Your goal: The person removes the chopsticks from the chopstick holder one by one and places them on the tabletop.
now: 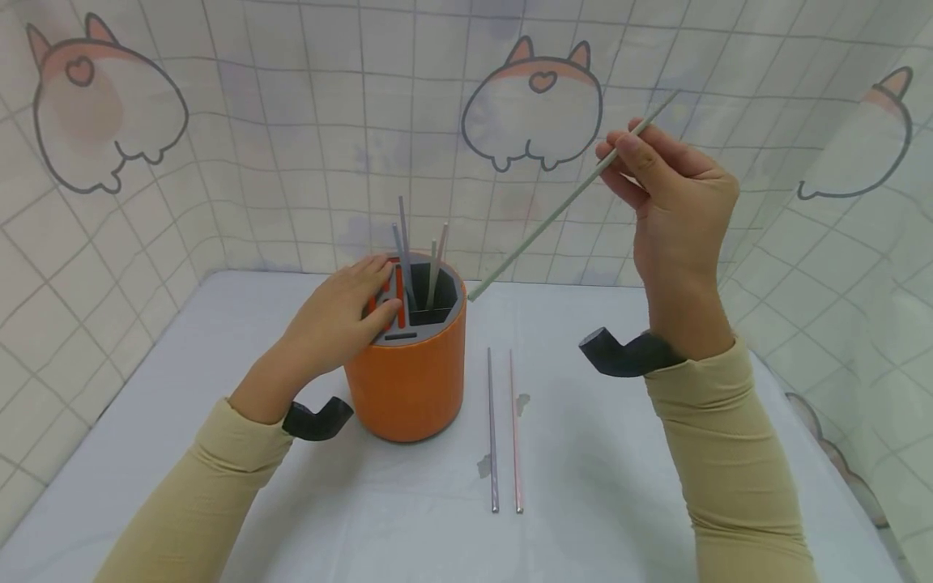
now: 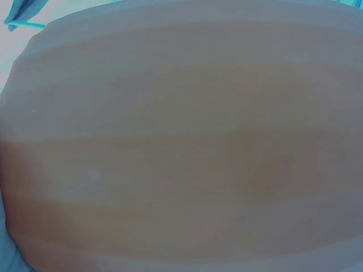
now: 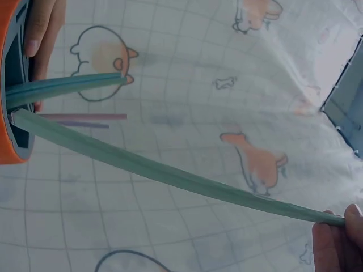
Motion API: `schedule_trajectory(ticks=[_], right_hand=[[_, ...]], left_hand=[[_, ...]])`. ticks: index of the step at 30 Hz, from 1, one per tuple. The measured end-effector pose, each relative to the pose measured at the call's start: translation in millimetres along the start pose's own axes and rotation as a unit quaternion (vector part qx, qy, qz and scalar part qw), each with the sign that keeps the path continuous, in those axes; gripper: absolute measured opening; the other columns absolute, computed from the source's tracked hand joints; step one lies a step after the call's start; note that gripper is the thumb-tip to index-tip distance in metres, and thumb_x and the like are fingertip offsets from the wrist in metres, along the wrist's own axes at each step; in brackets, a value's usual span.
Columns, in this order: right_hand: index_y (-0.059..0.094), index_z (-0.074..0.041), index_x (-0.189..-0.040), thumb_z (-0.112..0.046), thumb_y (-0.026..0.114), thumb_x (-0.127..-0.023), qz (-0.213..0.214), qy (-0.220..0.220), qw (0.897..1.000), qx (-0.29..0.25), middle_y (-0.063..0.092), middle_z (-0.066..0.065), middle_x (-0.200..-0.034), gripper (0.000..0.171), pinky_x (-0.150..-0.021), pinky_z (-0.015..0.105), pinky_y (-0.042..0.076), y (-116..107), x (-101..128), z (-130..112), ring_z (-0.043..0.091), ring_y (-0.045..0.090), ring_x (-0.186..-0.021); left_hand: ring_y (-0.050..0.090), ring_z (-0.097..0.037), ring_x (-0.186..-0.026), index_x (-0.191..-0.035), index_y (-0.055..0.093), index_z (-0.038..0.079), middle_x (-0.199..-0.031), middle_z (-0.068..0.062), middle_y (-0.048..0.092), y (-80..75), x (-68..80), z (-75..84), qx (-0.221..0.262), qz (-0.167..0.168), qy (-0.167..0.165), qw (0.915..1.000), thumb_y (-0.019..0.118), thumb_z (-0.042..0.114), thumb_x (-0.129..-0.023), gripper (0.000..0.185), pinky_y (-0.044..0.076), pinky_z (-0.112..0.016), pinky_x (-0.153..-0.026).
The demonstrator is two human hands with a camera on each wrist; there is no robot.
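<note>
My right hand [image 1: 674, 182] pinches a pale green chopstick [image 1: 554, 214] between thumb and fingers near its upper end. The chopstick slants down to the left, its lower end beside the rim of an orange round utensil holder [image 1: 411, 389] in the head view. My left hand [image 1: 338, 304] rests on the holder's grey slotted top, fingers extended. Several thin chopsticks stand in the open compartment, among them a purple one [image 1: 404, 243], a pink one [image 1: 441, 247] and a green one [image 3: 68, 88]. A blurred close surface fills most of the left wrist view.
On the white tabletop [image 1: 583, 502], right of the holder, a purple chopstick [image 1: 492, 429] and a pink chopstick [image 1: 515, 429] lie side by side. A white gridded curtain [image 1: 328, 105] with animal drawings hangs behind and at both sides.
</note>
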State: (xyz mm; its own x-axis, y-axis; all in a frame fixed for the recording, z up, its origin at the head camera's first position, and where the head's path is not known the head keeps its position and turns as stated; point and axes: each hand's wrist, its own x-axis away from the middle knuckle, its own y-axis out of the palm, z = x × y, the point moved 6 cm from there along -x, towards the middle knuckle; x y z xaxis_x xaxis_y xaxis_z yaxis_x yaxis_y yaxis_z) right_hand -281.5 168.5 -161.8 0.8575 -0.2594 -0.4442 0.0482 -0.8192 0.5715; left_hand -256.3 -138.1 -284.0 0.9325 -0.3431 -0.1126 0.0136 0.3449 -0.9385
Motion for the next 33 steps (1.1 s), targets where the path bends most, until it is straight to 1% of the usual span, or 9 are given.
schedule_trajectory(ticks=[3, 6, 10, 14, 18, 21, 24, 28, 33], right_hand=[[0.073, 0.014, -0.092, 0.009, 0.082, -0.073, 0.001, 0.011, 1.000, 0.012, 0.073, 0.016, -0.080, 0.021, -0.075, 0.034, 0.062, -10.4, -3.7, -1.9, 0.027, 0.074, -0.071], [0.075, 0.012, -0.091, 0.005, 0.083, -0.073, -0.016, 0.039, 0.998, 0.050, 0.075, 0.015, -0.081, 0.021, -0.073, 0.032, 0.063, -22.7, -6.1, 5.6, 0.025, 0.074, -0.072], [0.078, 0.003, -0.091, -0.002, 0.083, -0.077, -0.050, 0.106, 0.985, 0.129, 0.077, 0.009, -0.081, 0.015, -0.073, 0.027, 0.063, -43.2, -5.0, 29.3, 0.019, 0.076, -0.074], [0.080, -0.007, -0.090, -0.007, 0.078, -0.084, -0.090, 0.180, 0.955, 0.218, 0.078, 0.001, -0.083, 0.007, -0.074, 0.022, 0.062, -65.0, 2.1, 56.6, 0.013, 0.076, -0.077], [0.079, -0.012, -0.087, -0.007, 0.073, -0.089, -0.128, 0.251, 0.921, 0.268, 0.077, -0.004, -0.084, 0.008, -0.076, 0.020, 0.061, -83.1, 11.5, 83.7, 0.009, 0.075, -0.080], [0.077, -0.008, -0.094, -0.008, 0.070, -0.091, -0.144, 0.295, 0.898, 0.294, 0.077, -0.005, -0.084, 0.007, -0.077, 0.020, 0.061, -96.2, 17.7, 102.3, 0.008, 0.075, -0.081], [0.070, 0.004, -0.112, -0.009, 0.069, -0.093, -0.148, 0.330, 0.877, 0.317, 0.077, -0.007, -0.085, 0.023, -0.078, 0.020, 0.060, -110.1, 24.2, 120.6, 0.007, 0.075, -0.083], [0.054, 0.014, -0.132, -0.008, 0.067, -0.094, -0.139, 0.379, 0.856, 0.323, 0.076, -0.007, -0.085, 0.045, -0.080, 0.021, 0.060, -128.5, 35.4, 145.4, 0.007, 0.075, -0.083], [0.052, 0.014, -0.135, -0.008, 0.066, -0.095, -0.125, 0.420, 0.839, 0.323, 0.075, -0.005, -0.084, 0.048, -0.079, 0.021, 0.061, -145.6, 48.6, 168.5, 0.008, 0.075, -0.081]], left_hand=[[0.016, -0.035, -0.155, -0.157, 0.025, 0.004, -0.166, -0.014, 0.020, -0.1, 0.3, 0.1, 0.000, -0.002, 0.000, 1.0000, 0.042, 0.036, -0.105, 0.063, 0.015, -0.054, -0.127], [0.016, -0.035, -0.155, -0.157, 0.025, 0.003, -0.166, -0.014, 0.020, 0.0, 0.4, 0.0, 0.001, -0.002, 0.001, 1.0000, 0.041, 0.036, -0.106, 0.063, 0.015, -0.054, -0.127], [0.015, -0.034, -0.155, -0.157, 0.024, 0.004, -0.166, -0.013, 0.020, -0.3, 1.0, -0.8, 0.001, -0.003, -0.001, 1.0000, 0.041, 0.037, -0.106, 0.063, 0.015, -0.054, -0.127], [0.014, -0.034, -0.155, -0.157, 0.024, 0.004, -0.167, -0.013, 0.019, -0.2, 1.5, -1.3, 0.002, -0.005, -0.004, 1.0000, 0.040, 0.037, -0.106, 0.063, 0.014, -0.053, -0.127], [0.014, -0.033, -0.155, -0.157, 0.024, 0.005, -0.167, -0.013, 0.019, 0.1, 1.6, -1.8, 0.002, -0.006, -0.004, 1.0000, 0.040, 0.037, -0.106, 0.063, 0.014, -0.053, -0.127], [0.014, -0.034, -0.155, -0.157, 0.024, 0.004, -0.167, -0.013, 0.019, 0.0, 1.5, -2.2, 0.001, -0.005, -0.004, 1.0000, 0.040, 0.037, -0.106, 0.063, 0.014, -0.053, -0.127], [0.014, -0.034, -0.155, -0.157, 0.024, 0.004, -0.167, -0.013, 0.019, 0.0, 1.4, -2.4, 0.001, -0.003, -0.002, 1.0000, 0.040, 0.037, -0.106, 0.063, 0.015, -0.053, -0.127], [0.014, -0.034, -0.155, -0.158, 0.023, 0.005, -0.167, -0.013, 0.019, 0.1, 1.2, -3.0, 0.000, -0.004, -0.003, 1.0000, 0.040, 0.037, -0.106, 0.063, 0.015, -0.054, -0.127], [0.015, -0.034, -0.155, -0.158, 0.023, 0.005, -0.167, -0.013, 0.019, 0.3, 0.2, -3.1, 0.002, -0.005, -0.005, 1.0000, 0.041, 0.037, -0.106, 0.064, 0.015, -0.054, -0.127]])
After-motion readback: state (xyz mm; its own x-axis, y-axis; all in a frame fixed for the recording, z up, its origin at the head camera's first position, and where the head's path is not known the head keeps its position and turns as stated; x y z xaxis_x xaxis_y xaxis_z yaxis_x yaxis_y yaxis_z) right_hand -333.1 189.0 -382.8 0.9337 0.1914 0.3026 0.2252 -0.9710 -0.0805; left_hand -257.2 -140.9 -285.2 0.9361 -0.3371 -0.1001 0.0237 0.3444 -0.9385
